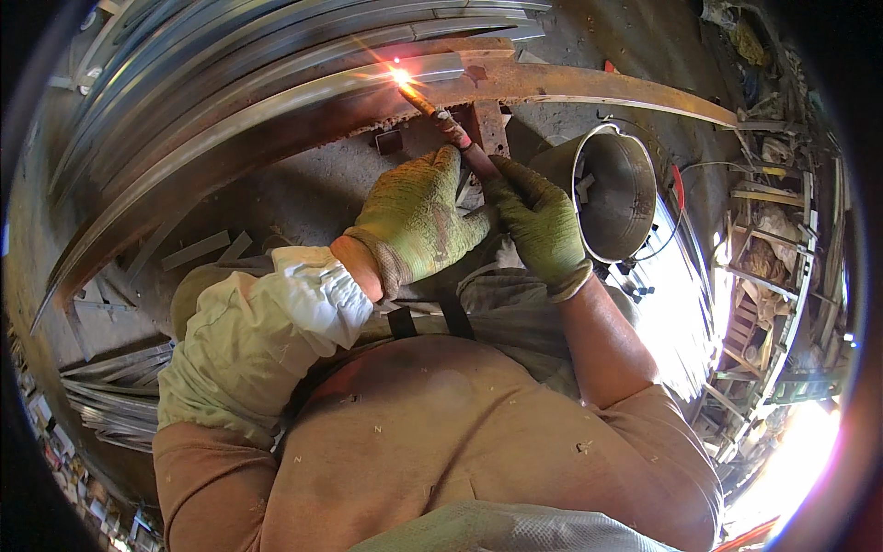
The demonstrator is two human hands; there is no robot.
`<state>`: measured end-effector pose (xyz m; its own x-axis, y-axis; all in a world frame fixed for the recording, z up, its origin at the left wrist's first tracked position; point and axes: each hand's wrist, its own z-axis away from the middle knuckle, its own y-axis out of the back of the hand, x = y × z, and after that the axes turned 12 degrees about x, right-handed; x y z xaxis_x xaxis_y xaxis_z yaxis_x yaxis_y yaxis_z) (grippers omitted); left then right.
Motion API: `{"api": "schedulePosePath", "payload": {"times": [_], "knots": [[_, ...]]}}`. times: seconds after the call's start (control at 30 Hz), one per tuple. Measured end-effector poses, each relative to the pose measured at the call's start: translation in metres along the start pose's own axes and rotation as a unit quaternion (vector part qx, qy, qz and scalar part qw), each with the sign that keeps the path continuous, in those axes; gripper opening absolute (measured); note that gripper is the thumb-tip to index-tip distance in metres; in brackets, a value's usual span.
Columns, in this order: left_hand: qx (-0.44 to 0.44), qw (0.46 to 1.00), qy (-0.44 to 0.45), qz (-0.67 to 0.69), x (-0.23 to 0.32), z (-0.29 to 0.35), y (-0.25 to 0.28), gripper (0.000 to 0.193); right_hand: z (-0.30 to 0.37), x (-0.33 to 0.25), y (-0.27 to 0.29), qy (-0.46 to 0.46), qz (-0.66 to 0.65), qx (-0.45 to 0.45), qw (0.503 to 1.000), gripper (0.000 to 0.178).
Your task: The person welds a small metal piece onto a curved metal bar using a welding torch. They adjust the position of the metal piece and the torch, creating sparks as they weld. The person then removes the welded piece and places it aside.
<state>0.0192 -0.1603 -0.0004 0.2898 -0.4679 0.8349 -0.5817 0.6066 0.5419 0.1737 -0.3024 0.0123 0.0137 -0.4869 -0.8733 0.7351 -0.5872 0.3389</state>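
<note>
Torch in the upper middle, slanted, lit tip up-left at the strip; glare hides whether they touch. Left to right: loose strips low at far left, stacked strips upper left. Left hand, green glove, pale sleeve behind it, fingertips at the torch's near side; cannot tell if it grips or just steadies. Right hand, matching glove, closed round the torch's lower end. Rusty bar above, running right. Bucket just beside the right hand, scraps inside. Rack far right, cluttered.
</note>
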Motion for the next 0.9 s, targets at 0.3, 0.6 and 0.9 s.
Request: {"api": "schedulePosePath", "payload": {"times": [0.3,0.6,0.9], "knots": [[-0.023,0.999,0.009,-0.020,-0.009,-0.002,-0.002,0.058,-0.005,0.011,-0.011,0.007,0.036,0.025,0.999,0.048],[-0.003,0.999,-0.026,-0.034,-0.005,0.001,0.002,0.067,-0.007,0.027,-0.011,0.015,0.032,0.025,0.999,0.048],[-0.032,0.999,0.009,-0.003,-0.008,-0.002,0.001,0.059,-0.006,0.021,-0.010,0.029,0.047,0.025,0.998,0.047]]}}
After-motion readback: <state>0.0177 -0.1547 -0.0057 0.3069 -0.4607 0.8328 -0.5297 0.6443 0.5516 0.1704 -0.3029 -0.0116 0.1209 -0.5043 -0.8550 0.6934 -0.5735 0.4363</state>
